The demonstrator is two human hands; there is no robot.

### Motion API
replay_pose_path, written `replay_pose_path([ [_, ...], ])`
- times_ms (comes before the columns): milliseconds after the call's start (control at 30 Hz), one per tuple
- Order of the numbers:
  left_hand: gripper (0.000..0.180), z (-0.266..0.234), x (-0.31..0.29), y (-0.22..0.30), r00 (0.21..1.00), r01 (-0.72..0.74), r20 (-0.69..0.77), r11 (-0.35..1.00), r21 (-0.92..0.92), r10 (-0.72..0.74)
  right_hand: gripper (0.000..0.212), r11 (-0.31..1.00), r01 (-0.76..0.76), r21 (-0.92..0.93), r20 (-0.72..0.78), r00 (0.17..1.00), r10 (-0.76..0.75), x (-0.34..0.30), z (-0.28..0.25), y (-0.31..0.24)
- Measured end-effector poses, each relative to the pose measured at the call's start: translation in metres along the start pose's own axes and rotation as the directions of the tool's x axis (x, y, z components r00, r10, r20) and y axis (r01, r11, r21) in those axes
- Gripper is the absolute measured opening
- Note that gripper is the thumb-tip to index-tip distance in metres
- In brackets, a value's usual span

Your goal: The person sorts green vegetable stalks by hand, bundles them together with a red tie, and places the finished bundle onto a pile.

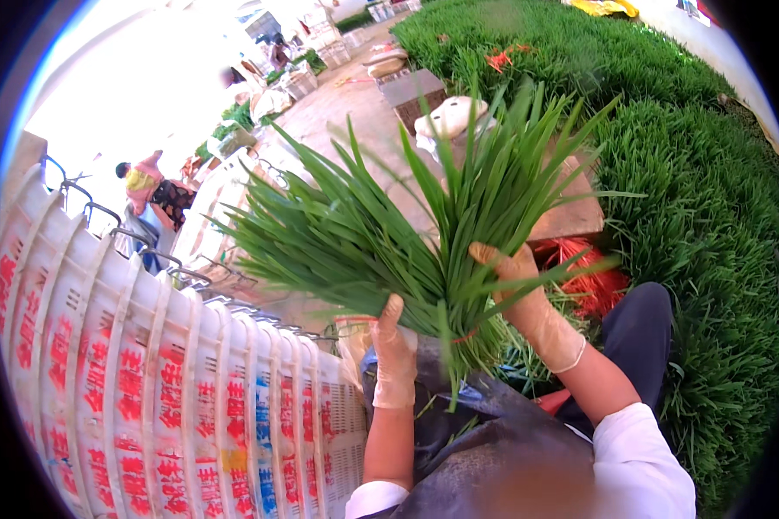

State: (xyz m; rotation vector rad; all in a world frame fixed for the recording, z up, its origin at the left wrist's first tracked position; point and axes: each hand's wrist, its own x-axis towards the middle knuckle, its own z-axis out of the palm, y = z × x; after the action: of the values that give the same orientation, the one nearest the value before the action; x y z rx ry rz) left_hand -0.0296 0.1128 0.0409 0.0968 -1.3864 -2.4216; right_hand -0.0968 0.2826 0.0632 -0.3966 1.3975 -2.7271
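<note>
A large bunch of green garlic chives (355, 229) is held up in front of me, its leaves fanned into two sheaves pointing away. My left hand (395, 355), in a thin pale glove, is closed round the left sheaf with the thumb on top. On the other side my right hand (528, 290), gloved too, grips the right sheaf low down, its thumb over the leaves. Near the stem ends a thin red tie (466, 336) shows round the bunch. The leaves hide most of the fingers of both hands.
Tall stacked white plastic crates (190, 381) with red marks stand at my left. Heaped chives (701, 225) fill the right. Red ties (593, 281) lie beside my knee, near a wooden board (571, 212). Another person (151, 186) is bent over at far left.
</note>
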Motion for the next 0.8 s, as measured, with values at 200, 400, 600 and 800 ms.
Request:
replay_pose_path([
  [200,0.046,0.003,-0.005,-0.006,0.997,-0.08,-0.005,0.996,0.031,0.08,0.036,0.994,-0.018,0.104,-0.017,1.0,0.02,-0.008,-0.003,-0.01],
  [400,0.035,0.016,-0.01,-0.005,0.99,-0.11,-0.083,0.99,0.088,0.117,0.052,0.982,-0.157,0.104,0.073,0.986,0.149,-0.003,-0.016,-0.015],
  [600,0.034,-0.004,-0.004,-0.021,0.88,-0.388,0.119,0.552,0.738,0.459,0.043,0.942,0.074,-0.327,0.075,0.996,-0.052,0.001,0.017,-0.024],
  [800,0.041,0.003,0.011,-0.002,0.989,-0.083,-0.138,0.983,-0.166,0.061,0.016,0.999,-0.013,-0.052,-0.186,0.983,0.003,0.018,-0.007,-0.01],
])
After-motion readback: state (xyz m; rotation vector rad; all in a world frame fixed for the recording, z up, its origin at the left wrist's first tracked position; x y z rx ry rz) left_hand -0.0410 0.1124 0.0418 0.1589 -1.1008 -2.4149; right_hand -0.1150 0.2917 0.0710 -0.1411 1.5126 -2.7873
